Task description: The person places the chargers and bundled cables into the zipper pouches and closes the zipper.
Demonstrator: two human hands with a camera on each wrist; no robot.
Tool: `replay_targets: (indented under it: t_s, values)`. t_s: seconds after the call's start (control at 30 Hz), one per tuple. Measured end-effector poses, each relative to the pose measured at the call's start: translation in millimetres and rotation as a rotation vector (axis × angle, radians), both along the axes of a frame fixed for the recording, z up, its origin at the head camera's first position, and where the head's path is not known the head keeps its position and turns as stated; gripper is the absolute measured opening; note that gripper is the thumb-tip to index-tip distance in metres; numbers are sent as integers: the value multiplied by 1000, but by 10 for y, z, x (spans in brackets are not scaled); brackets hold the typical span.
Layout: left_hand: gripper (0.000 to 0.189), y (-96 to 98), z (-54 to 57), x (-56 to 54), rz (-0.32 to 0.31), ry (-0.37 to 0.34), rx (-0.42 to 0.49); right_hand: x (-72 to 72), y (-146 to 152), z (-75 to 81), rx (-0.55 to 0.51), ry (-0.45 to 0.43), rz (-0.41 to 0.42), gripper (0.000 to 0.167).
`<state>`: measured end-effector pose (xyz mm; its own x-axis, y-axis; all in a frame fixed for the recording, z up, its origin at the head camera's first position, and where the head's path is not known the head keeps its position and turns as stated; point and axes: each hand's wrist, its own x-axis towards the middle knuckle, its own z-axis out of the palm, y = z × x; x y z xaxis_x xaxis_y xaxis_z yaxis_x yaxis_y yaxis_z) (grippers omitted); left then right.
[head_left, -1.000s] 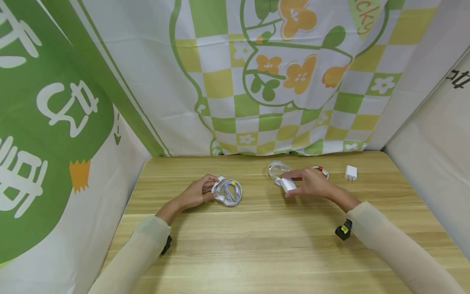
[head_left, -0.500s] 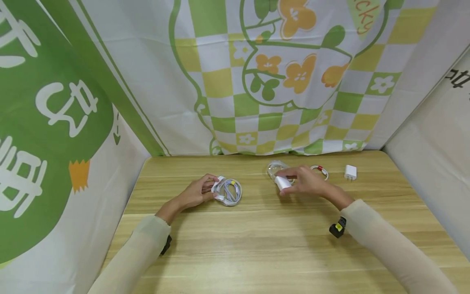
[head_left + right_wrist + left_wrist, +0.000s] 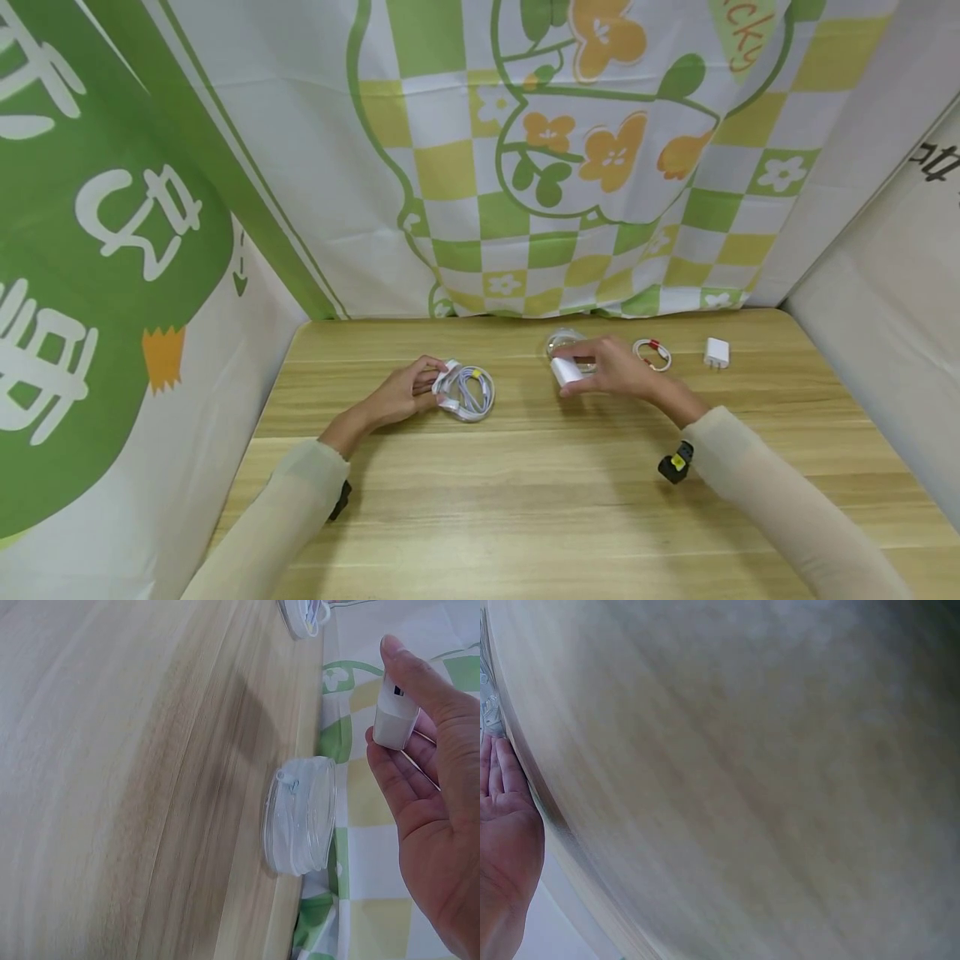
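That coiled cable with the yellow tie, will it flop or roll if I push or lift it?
The coiled cable will probably flex, being thin strands in loops. The yellow tie should help keep it bundled, though inner loops might shift. Lying flat on the table, it seems likelier to slide than roll.
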<state>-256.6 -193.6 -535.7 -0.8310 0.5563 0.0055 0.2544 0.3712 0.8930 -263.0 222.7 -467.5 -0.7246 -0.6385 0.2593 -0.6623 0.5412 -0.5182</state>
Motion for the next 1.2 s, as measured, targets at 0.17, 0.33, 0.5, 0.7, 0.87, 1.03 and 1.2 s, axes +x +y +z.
replay_targets:
  t_s: [0.17, 0.33, 0.5, 0.7, 0.87, 1.03, 1.2]
  values:
    - [50, -9, 6, 6, -3, 13, -2, -13, -46, -15, 0, 1, 0, 60]
    - [49, -7, -1, 0, 1, -1, 4, -3, -107, 5, -9, -61, 6, 61]
    - [49, 4, 1, 0, 10, -12, -7, -4, -179, 21, 26, -96, -13, 63]
    - [49, 10, 11, 7, 12, -14, -13, -23, -260, 1, 34, -52, 12, 62]
    - [49, 13, 7, 7, 5, -9, -10, -35, -341, -27, -1, -69, 26, 60]
    - [50, 12, -1, -6, 9, -11, -15, -57, -405, -59, -25, -74, 50, 58]
    - [49, 5, 0, -5, 8, -3, -5, -70, -470, -62, 5, -29, 53, 60]
